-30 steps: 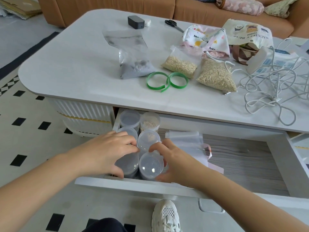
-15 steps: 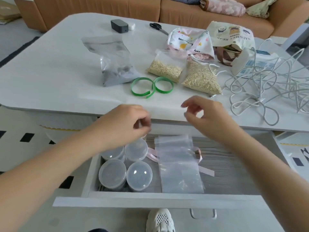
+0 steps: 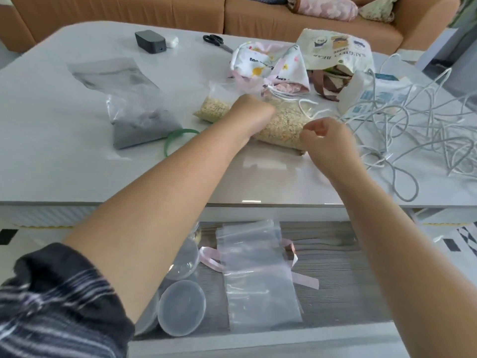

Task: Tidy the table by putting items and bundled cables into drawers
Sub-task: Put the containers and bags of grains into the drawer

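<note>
Brought left hand (image 3: 251, 117) and right hand (image 3: 327, 143) up from the jars (image 3: 182, 307) in the open drawer (image 3: 348, 267) to the grain bag (image 3: 284, 127) on the table (image 3: 77, 164), left curled on it, grip unclear, right loosely curled beside it, empty, meaning jars stowed and bag likely next

soft, even daylight, fairly bright. a pale glare patch lies on the glossy surface (image 3: 258, 164) by its near edge. shadows are faint. the striped sleeve (image 3: 51, 306) at near left is blurred; the far edges bend slightly.
</note>
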Available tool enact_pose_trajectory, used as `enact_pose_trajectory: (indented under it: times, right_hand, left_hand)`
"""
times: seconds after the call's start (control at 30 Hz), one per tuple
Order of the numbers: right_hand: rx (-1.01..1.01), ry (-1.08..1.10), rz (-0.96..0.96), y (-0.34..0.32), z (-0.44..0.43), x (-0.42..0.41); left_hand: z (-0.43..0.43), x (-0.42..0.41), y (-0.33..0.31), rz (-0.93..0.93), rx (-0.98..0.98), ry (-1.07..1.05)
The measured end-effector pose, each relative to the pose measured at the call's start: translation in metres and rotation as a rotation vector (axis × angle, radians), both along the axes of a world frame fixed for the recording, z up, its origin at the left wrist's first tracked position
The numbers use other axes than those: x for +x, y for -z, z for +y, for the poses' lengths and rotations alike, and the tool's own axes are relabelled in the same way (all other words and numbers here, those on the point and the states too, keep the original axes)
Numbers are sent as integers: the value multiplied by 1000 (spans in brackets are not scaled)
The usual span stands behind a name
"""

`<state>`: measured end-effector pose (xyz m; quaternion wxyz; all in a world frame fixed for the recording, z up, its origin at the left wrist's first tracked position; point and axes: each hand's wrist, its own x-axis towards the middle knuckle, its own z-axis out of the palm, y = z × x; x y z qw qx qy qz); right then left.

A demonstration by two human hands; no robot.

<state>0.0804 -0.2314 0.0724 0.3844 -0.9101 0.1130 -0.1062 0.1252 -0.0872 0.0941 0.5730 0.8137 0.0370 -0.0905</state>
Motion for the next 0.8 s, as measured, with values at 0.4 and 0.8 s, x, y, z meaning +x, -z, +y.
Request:
enact_pose_trajectory:
  times: [0.4, 0.8]
  right_hand:
    - [224, -101, -229, 8, -7, -46]
    - [765, -299, 275, 4, -15, -89]
  left_hand:
    - [0, -20, 7, 216, -403, -81]
    - [19, -106, 24, -70, -494, 58]
